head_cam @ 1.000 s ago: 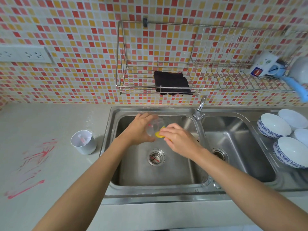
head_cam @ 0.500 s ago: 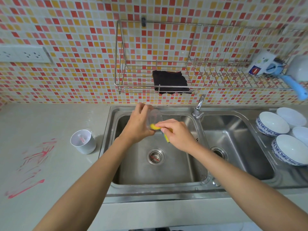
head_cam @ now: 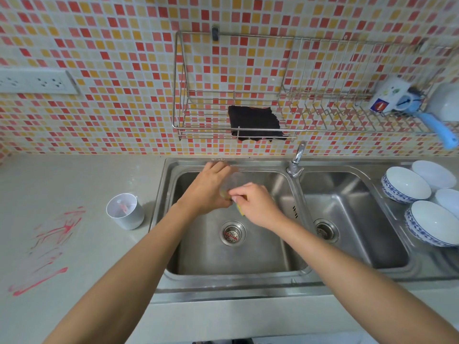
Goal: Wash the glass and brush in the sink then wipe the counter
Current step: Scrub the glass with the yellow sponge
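Two hands over sink (head_cam: 293, 281): left hand (head_cam: 211, 189) grips glass (head_cam: 232, 181); right hand (head_cam: 255, 203) pinches sponge (head_cam: 240, 210).

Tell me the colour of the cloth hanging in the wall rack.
Black, or very dark; the cloth shows clearly in the head view.

left hand (head_cam: 211, 187) | right hand (head_cam: 255, 203) | forearms bare, no sleeves, rings or watch

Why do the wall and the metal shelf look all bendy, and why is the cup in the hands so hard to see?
Head view: the wide-angle lens curves the wire rack and tile rows near the edges. Head view: the glass is clear and slightly motion-blurred, half hidden between the left hand and right hand.
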A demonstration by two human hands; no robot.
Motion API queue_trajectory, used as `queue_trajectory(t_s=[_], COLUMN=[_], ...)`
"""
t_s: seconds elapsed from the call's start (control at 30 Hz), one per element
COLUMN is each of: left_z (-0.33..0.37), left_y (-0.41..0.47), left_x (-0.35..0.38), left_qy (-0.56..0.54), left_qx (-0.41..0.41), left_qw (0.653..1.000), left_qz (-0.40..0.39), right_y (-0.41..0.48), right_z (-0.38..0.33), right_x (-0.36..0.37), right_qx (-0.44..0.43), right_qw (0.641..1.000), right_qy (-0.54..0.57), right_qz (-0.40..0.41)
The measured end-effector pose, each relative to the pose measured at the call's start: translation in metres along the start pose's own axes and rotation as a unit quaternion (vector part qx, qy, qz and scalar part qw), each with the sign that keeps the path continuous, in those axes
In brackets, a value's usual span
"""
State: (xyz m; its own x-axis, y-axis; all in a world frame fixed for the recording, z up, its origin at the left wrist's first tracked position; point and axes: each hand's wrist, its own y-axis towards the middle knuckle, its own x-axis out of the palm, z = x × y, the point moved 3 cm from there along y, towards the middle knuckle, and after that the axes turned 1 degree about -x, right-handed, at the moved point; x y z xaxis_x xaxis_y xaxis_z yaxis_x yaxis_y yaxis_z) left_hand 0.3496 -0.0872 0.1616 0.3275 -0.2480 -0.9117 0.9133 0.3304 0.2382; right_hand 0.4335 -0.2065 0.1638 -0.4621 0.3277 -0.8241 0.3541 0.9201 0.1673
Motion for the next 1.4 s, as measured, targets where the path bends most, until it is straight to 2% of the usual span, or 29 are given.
queue_trajectory(t_s=[0.07,0.13,0.17,0.2,0.27,0.33,0.37,0.4,0.5,0.57,0.67,0.8,0.9,1.07,1.17,1.23,1.27,1.33,1.4], left_z=[0.000,0.002,0.003,0.005,0.006,0.002,0.000,-0.002,-0.002,-0.001,-0.002,-0.001,0.001,0.003,-0.001,-0.006,-0.008,-0.010,-0.008], left_y=[-0.003,-0.001,0.001,0.003,0.003,-0.001,-0.003,-0.005,-0.004,-0.001,0.002,0.001,0.001,-0.002,0.000,0.002,0.002,0.003,0.004], left_x=[0.002,0.002,0.001,-0.001,-0.002,-0.001,0.000,-0.001,-0.005,-0.008,-0.009,-0.006,-0.004,0.001,0.003,0.002,0.001,-0.001,0.000], left_qy=[-0.012,-0.019,-0.020,-0.017,-0.013,-0.014,-0.019,-0.026,-0.039,-0.043,-0.054,-0.096,-0.120,-0.111,-0.092,-0.089,-0.090,-0.075,-0.033], left_qx=[-0.001,0.001,0.004,0.007,0.006,-0.005,-0.015,-0.022,-0.024,-0.024,-0.016,-0.020,-0.032,-0.064,-0.046,-0.040,-0.040,-0.030,-0.026], left_qw=[1.000,1.000,1.000,1.000,1.000,0.999,0.999,0.999,0.998,0.998,0.998,0.994,0.992,0.992,0.995,0.995,0.995,0.997,0.999], left_qz=[-0.004,-0.004,-0.002,-0.002,-0.015,-0.031,-0.037,-0.039,-0.032,-0.028,-0.031,-0.047,-0.031,0.004,0.006,0.010,0.011,0.006,-0.010], right_y=[0.002,0.003,0.003,0.001,-0.002,-0.004,-0.006,-0.006,-0.003,-0.004,-0.011,-0.018,-0.018,-0.015,-0.010,-0.006,-0.004,0.000,0.004], right_z=[0.002,0.010,0.014,0.012,0.006,0.004,0.008,0.013,0.020,0.025,0.027,0.026,0.026,0.021,0.013,0.012,0.015,0.017,0.014], right_x=[-0.005,-0.003,-0.002,-0.001,0.000,-0.002,-0.002,-0.002,-0.017,-0.021,-0.017,-0.010,-0.009,-0.007,-0.007,-0.004,-0.003,-0.006,-0.011], right_qx=[-0.058,-0.131,-0.140,-0.135,-0.102,0.017,0.053,0.043,-0.077,-0.170,-0.208,-0.207,-0.207,-0.199,-0.038,0.083,0.106,0.070,-0.035], right_qw=[0.994,0.966,0.957,0.959,0.984,0.999,0.994,0.993,0.997,0.979,0.962,0.962,0.957,0.964,0.997,0.970,0.964,0.984,0.999], right_qy=[-0.086,-0.223,-0.252,-0.246,-0.139,0.029,0.091,0.106,-0.013,-0.113,-0.169,-0.152,-0.158,-0.128,0.037,0.229,0.245,0.164,0.000], right_qz=[-0.020,0.012,0.030,0.043,0.048,0.007,-0.023,-0.035,0.003,0.032,0.043,0.090,0.127,0.121,0.062,0.004,-0.007,-0.019,-0.004])
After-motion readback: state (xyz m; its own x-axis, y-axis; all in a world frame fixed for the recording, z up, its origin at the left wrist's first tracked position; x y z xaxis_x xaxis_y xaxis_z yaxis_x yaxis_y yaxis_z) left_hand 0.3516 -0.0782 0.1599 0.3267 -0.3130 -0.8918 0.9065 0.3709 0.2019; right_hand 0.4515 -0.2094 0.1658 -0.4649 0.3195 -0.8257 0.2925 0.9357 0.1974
